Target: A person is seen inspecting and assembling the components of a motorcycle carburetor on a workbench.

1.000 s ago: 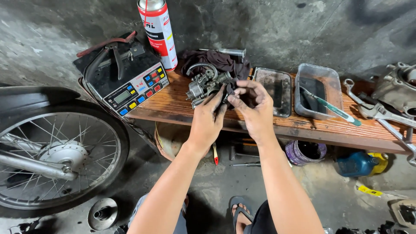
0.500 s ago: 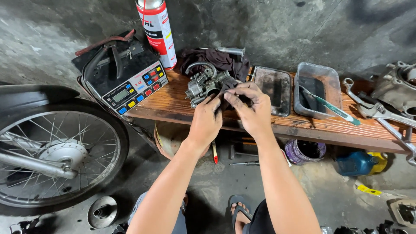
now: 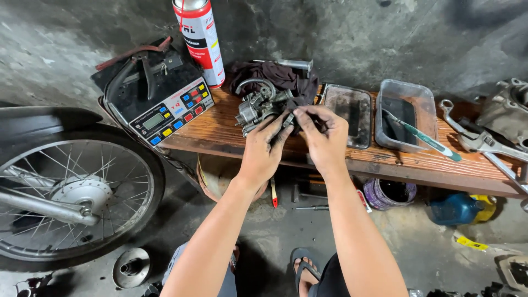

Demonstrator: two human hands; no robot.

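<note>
Head view: the carburetor [image 3: 258, 107] sits on the wooden bench [image 3: 231, 135], which I take as reference; it rests near the bench's middle, just in front of a dark rag [image 3: 275, 74]. My left hand [image 3: 261, 151] is closed against its lower right side, bracing it so it cannot roll. My right hand [image 3: 324, 135] pinches a small dark part at the carburetor's right edge, fingertips shut on it; what the part is I cannot tell. Spray can [image 3: 199, 38] stands at the bench's back left, near. Two trays [image 3: 347, 110] lie right of the carburetor, probably to catch loose parts. Wheel [image 3: 71, 192] is left of the bench, well apart.
</note>
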